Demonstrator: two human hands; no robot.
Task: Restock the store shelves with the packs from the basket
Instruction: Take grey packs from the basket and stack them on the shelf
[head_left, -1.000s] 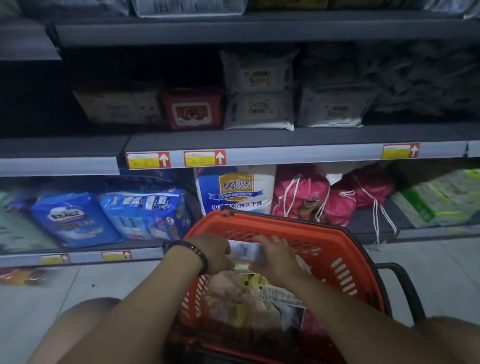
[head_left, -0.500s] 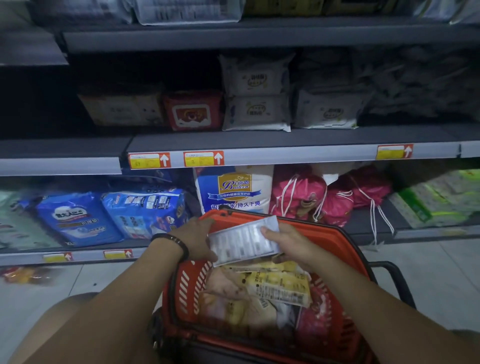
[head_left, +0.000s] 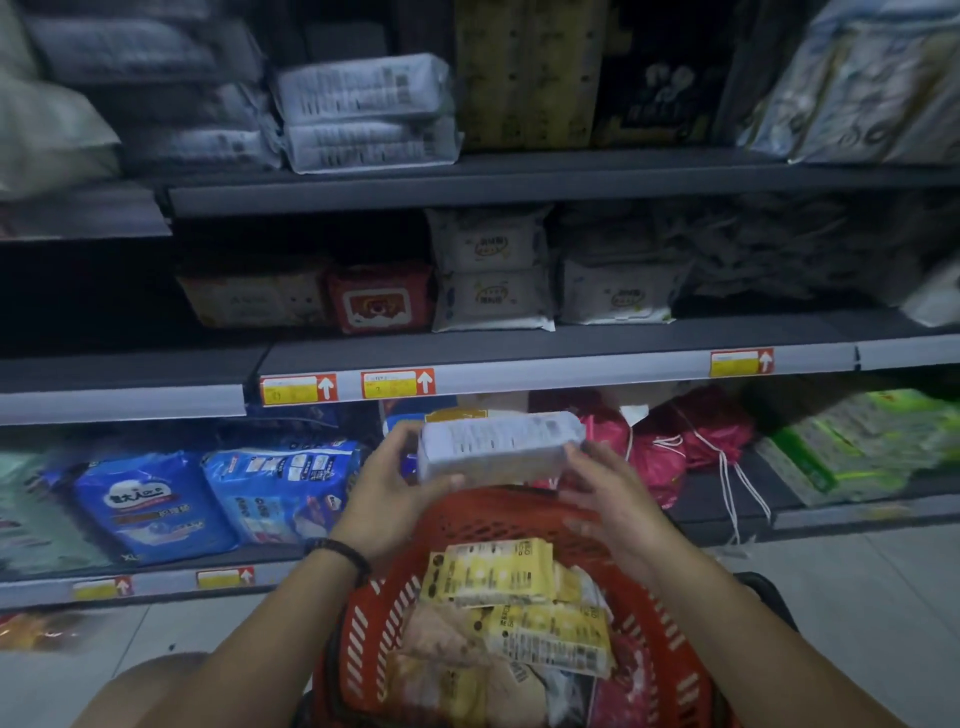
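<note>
**Now: one pack up, a shelf slot to find**

Clearly the step in hand is carrying a pack from basket to shelf. One flat white plastic pack with grey printed text (head_left: 498, 447) is held level above the far rim of the red slatted plastic basket (head_left: 363, 639), at the basket's 12 o'clock. The left hand (head_left: 400, 483) grasps its left end, thumb under the front edge. The right hand (head_left: 608, 493) meets the right end, but it is blurred, so I cannot tell whether it clasps or only steadies.

Next, I judge, the pack must rise to its own kind: two stacked white printed packs (head_left: 363, 111) lie on the upper shelf at 11 o'clock of the held one, and it should go on or beside them.

Two yellow printed packs (head_left: 491, 571) lie topmost in the basket; the ones beneath cannot be counted. On the middle shelf at 12 o'clock sit three pale wipe packs (head_left: 488, 299) and one red pack (head_left: 382, 299), and three red-and-yellow price tags (head_left: 397, 383) line its edge. Two blue bagged packs (head_left: 280, 488) sit at 9 o'clock.
</note>
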